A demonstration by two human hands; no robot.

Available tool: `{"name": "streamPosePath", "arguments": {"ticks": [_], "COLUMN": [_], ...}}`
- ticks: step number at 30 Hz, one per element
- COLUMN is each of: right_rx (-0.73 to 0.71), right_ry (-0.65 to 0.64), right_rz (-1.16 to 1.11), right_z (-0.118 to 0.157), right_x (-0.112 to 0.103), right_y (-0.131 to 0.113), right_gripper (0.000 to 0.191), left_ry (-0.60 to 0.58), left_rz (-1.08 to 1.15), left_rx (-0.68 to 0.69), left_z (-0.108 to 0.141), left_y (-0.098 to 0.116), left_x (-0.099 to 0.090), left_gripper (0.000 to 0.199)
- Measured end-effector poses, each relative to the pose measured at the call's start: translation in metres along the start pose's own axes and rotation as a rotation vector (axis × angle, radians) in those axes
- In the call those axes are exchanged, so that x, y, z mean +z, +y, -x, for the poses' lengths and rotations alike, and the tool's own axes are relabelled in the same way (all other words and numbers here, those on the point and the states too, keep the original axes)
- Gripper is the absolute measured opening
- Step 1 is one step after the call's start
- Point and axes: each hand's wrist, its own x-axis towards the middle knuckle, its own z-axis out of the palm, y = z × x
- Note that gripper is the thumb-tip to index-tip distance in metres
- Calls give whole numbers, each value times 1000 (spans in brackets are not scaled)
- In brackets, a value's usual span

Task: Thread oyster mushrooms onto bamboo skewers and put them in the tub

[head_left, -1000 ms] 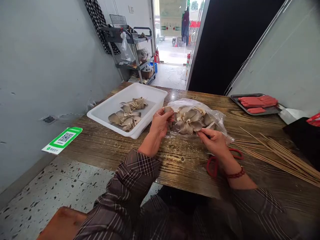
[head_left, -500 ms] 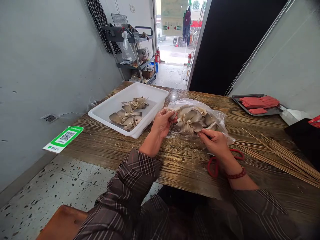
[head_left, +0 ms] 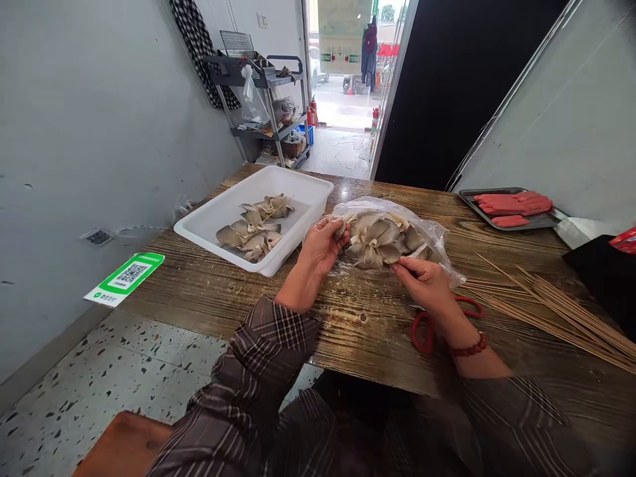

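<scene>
Head view: my left hand (head_left: 318, 250) had curled tighter round a small mushroom piece (head_left: 340, 231), while my right hand (head_left: 426, 283) kept its thumb-and-finger pinch at the lower edge of the mushroom cluster (head_left: 373, 242). Cluster barely moved, sitting between my hands in front of the clear bag (head_left: 438, 237), so only the left grip had changed; white tub (head_left: 294, 250) and its mushrooms (head_left: 252, 232) looked unchanged.

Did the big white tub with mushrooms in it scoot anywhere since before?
No, the white tub hasn't moved: it sits just as far from the green card as before.
</scene>
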Motion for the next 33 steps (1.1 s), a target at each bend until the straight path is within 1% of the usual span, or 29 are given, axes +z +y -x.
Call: {"name": "streamPosePath", "arguments": {"ticks": [10, 14, 17, 21, 24, 29, 33], "right_rx": [-4, -9, -12, -13, -32, -51, -33], "right_ry": [-1, 12, -4, -21, -19, 6, -9], "right_rz": [-12, -29, -40, -55, -53, -35, -77], "right_z": [1, 1, 2, 3, 4, 3, 3], "right_x": [1, 3, 5, 6, 8, 12, 13], "right_y": [-1, 0, 2, 5, 6, 6, 8], "right_gripper": [36, 36, 34, 33, 34, 38, 40], "left_ry": [-46, -21, -12, -7, -13, -35, -52], "left_rz": [-43, -75, -75, -107, -171, -254, -240], "left_rx": [-45, -62, -67, -73, -46, 0, 39], "left_z": [-2, -2, -2, -3, -4, -5, -3], "left_y": [-3, -4, -3, -2, -2, -5, -8], "left_x": [-3, -2, -1, -2, -4, -6, -3], "left_gripper": [13, 10, 9, 13, 18, 20, 18]}}
